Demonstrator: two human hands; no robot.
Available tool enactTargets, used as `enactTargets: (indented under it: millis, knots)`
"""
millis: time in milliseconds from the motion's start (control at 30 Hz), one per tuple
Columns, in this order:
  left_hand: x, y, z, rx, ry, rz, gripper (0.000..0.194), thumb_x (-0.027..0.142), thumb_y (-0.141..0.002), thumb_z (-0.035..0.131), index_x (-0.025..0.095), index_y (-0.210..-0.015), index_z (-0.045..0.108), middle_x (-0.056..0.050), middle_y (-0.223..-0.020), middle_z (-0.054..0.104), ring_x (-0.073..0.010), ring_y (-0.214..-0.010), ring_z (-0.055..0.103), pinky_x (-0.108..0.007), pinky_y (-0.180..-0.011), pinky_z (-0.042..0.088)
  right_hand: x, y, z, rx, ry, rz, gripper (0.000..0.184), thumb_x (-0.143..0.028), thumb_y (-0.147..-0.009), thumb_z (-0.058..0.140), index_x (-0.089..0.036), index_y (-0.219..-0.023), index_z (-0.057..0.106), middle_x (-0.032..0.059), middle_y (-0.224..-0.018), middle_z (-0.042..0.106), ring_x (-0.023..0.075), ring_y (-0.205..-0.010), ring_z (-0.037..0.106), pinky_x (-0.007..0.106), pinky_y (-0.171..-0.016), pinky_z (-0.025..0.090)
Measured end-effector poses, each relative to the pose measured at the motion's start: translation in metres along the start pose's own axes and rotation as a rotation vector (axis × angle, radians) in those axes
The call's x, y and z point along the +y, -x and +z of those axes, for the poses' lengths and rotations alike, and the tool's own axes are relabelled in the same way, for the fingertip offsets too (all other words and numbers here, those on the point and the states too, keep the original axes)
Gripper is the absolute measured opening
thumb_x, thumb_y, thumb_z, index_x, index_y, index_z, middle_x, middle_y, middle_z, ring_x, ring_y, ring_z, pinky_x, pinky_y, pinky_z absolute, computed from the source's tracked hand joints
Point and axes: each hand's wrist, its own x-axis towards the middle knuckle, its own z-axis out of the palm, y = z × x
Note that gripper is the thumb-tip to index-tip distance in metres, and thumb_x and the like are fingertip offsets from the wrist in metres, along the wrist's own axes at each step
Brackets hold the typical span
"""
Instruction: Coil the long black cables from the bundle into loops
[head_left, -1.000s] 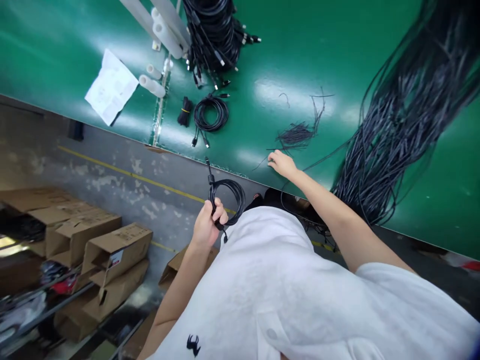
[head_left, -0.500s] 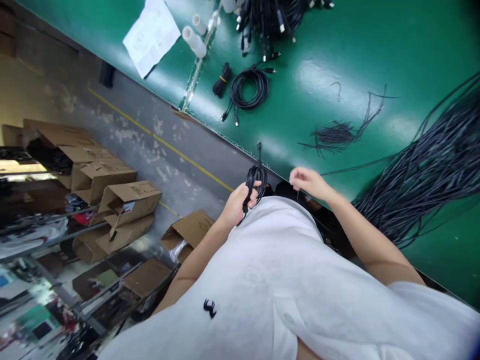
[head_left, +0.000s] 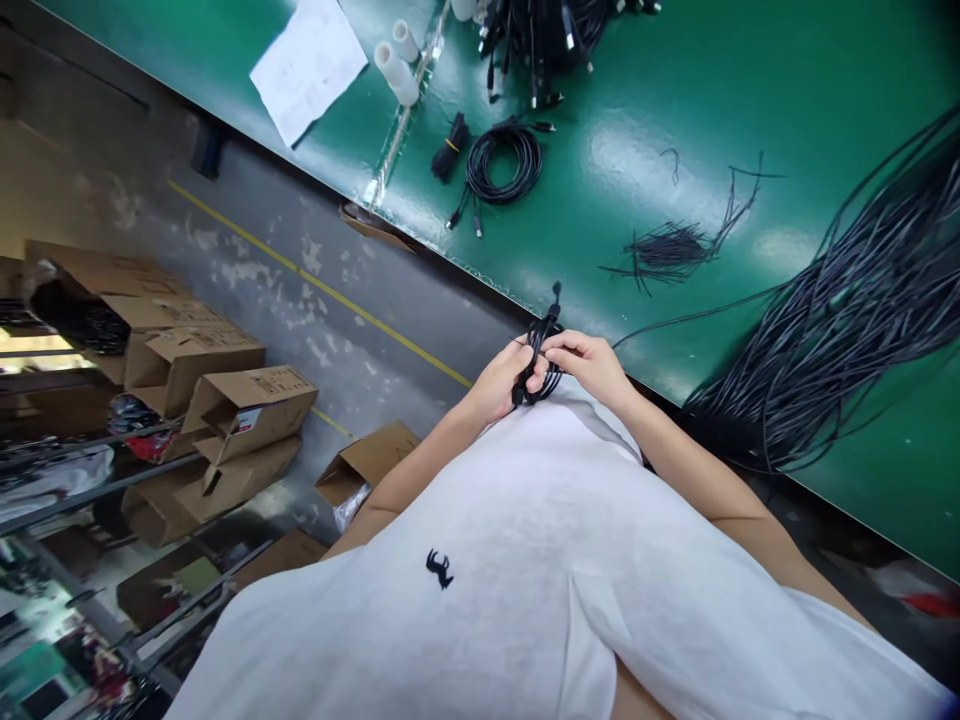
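Note:
A coiled black cable (head_left: 541,335) is in front of my white shirt, just off the table edge, with a plug end pointing up and away from me. My left hand (head_left: 504,382) is closed around the coil from the left, thumb on top. From the other side my right hand (head_left: 591,365) touches the coil, its thumb and fingertips pinched together. Whatever lies between those fingertips is too small to make out. Past the right hand, a thin black strand runs across the table to a large bundle of loose black cables (head_left: 847,320).
On the green table (head_left: 750,80) lie thin black strips (head_left: 667,250), a coiled cable (head_left: 517,190), a small tied bundle (head_left: 450,148), a heap of plugged cables (head_left: 555,40), white cylinders (head_left: 396,75) and a paper sheet (head_left: 309,70). Cardboard boxes (head_left: 255,400) stand to the left.
My right hand has moved left from beside the table edge to the coil. My left hand and the coil have shifted slightly right, and the two hands now meet.

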Motion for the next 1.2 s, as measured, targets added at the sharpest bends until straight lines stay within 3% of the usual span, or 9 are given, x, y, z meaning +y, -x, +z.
enactTargets:
  millis: [133,333,533,667,800,900,1000,1067,1200]
  knots:
    - [0.008,0.004,-0.005,-0.058,-0.334,0.125,0.026,0.042,-0.093,0.056,0.017,-0.087,0.055,0.003,-0.067,0.052,-0.0071,-0.057,0.043,-0.02,-0.058,0.036,0.0,0.003,0.001,-0.027,0.189,-0.069,0.018,-0.034,-0.085,0.058,-0.019,-0.087,0.068,0.0026,-0.084,0.065,0.0148,-0.076,0.056,0.027,-0.071,0.043]
    - [0.009,0.005,-0.009,-0.004,-0.662,0.205,0.017,0.027,-0.093,0.052,0.016,-0.102,0.062,0.005,-0.062,0.054,-0.0094,-0.058,0.046,-0.022,-0.063,0.036,-0.012,0.016,-0.006,-0.061,0.91,-0.473,0.031,-0.026,-0.098,0.041,-0.017,-0.091,0.069,0.0109,-0.094,0.067,0.0204,-0.086,0.058,0.033,-0.074,0.04]
    - [0.007,0.003,-0.009,-0.189,-0.536,0.049,0.025,0.035,-0.09,0.057,0.017,-0.073,0.055,0.004,-0.054,0.044,-0.008,-0.05,0.036,-0.024,-0.051,0.028,-0.035,0.014,-0.012,-0.398,1.281,-0.931,0.031,-0.017,-0.1,0.035,-0.018,-0.104,0.066,0.0109,-0.121,0.064,0.0238,-0.108,0.054,0.037,-0.083,0.037]
    - [0.01,0.003,-0.008,-0.267,-0.462,-0.038,0.024,0.032,-0.086,0.063,0.016,-0.072,0.052,0.005,-0.057,0.042,-0.0061,-0.051,0.035,-0.021,-0.05,0.027,-0.052,0.015,-0.013,-0.482,1.488,-1.007,0.03,-0.016,-0.1,0.035,-0.016,-0.091,0.064,0.0095,-0.09,0.064,0.0194,-0.079,0.052,0.035,-0.071,0.032]
    - [0.011,-0.002,-0.012,-0.315,-0.321,-0.117,0.029,0.037,-0.083,0.068,0.015,-0.074,0.051,0.005,-0.059,0.04,-0.0048,-0.05,0.035,-0.019,-0.047,0.027,-0.062,0.018,-0.013,-0.454,1.659,-1.093,0.033,-0.01,-0.1,0.031,-0.013,-0.095,0.063,0.0082,-0.085,0.061,0.0169,-0.072,0.048,0.034,-0.065,0.027]
    - [0.012,-0.008,-0.016,-0.361,-0.264,-0.177,0.031,0.038,-0.081,0.072,0.014,-0.075,0.052,0.004,-0.064,0.043,-0.0044,-0.05,0.037,-0.019,-0.047,0.029,-0.067,0.017,-0.014,-0.465,1.736,-1.187,0.031,-0.006,-0.099,0.032,-0.012,-0.085,0.06,0.0067,-0.078,0.057,0.0166,-0.069,0.047,0.033,-0.062,0.025]
    - [0.014,-0.011,-0.016,-0.385,-0.24,-0.2,0.03,0.035,-0.079,0.074,0.014,-0.076,0.053,0.002,-0.068,0.046,-0.0042,-0.05,0.038,-0.019,-0.047,0.031,-0.073,0.015,-0.012,-0.532,1.797,-1.208,0.03,-0.005,-0.097,0.036,-0.011,-0.079,0.059,0.0053,-0.072,0.055,0.0161,-0.066,0.048,0.033,-0.06,0.023]
    - [0.015,-0.01,-0.014,-0.386,-0.244,-0.205,0.025,0.031,-0.079,0.072,0.014,-0.077,0.053,0.002,-0.067,0.046,-0.0047,-0.051,0.038,-0.02,-0.048,0.031,-0.076,0.016,-0.009,-0.57,1.847,-1.141,0.03,-0.004,-0.094,0.037,-0.011,-0.077,0.06,0.0058,-0.07,0.056,0.016,-0.064,0.048,0.032,-0.059,0.023]
    - [0.015,-0.004,-0.007,-0.376,-0.332,-0.147,0.009,0.012,-0.073,0.061,0.014,-0.078,0.055,0.003,-0.065,0.047,-0.0067,-0.056,0.042,-0.02,-0.055,0.035,-0.078,0.018,-0.001,-0.599,1.863,-0.76,0.027,-0.005,-0.091,0.039,-0.009,-0.082,0.065,0.0107,-0.075,0.063,0.0183,-0.066,0.055,0.031,-0.059,0.025]
